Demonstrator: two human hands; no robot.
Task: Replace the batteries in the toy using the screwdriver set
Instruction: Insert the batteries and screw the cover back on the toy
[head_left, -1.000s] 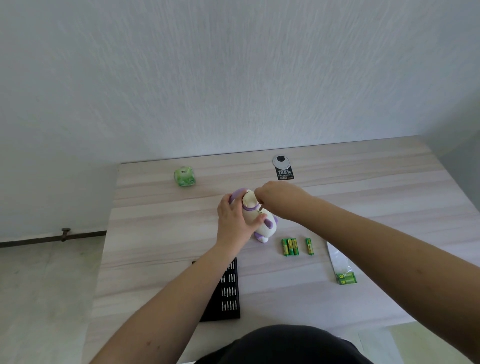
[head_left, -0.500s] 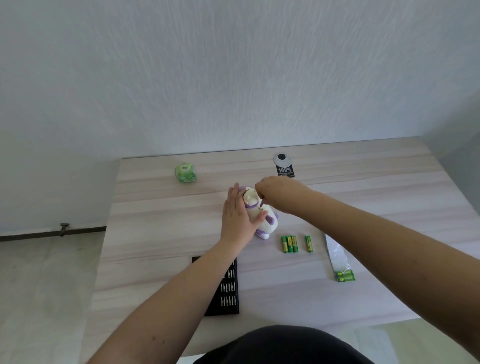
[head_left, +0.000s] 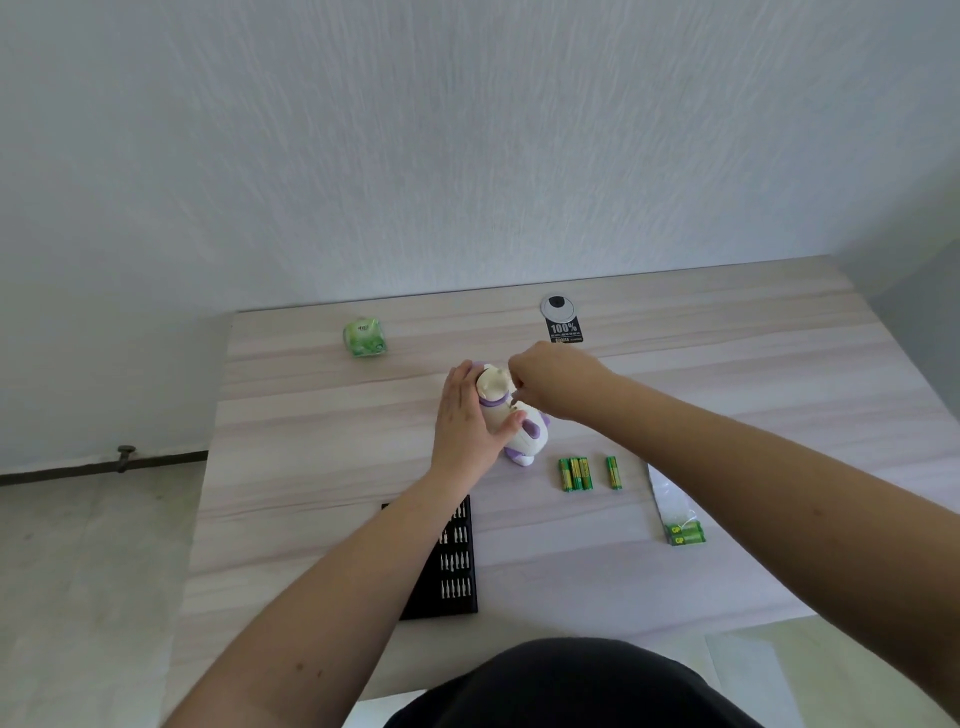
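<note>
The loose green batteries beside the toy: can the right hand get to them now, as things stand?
Probably yes. The four loose batteries lie bare on the table, just nearer the person than the right hand, with nothing on them. But that hand seems to pinch a thin tool at the toy.

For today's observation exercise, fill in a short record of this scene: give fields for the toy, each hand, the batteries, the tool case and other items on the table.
toy: white and purple toy, on the table
left hand: left hand steadies the toy, fingers straight
right hand: right hand pinches a thin tool at the toy; tool barely visible
batteries: four loose batteries, right of toy
tool case: black bit case, open, near edge
other: green cube; battery wrapper
</note>
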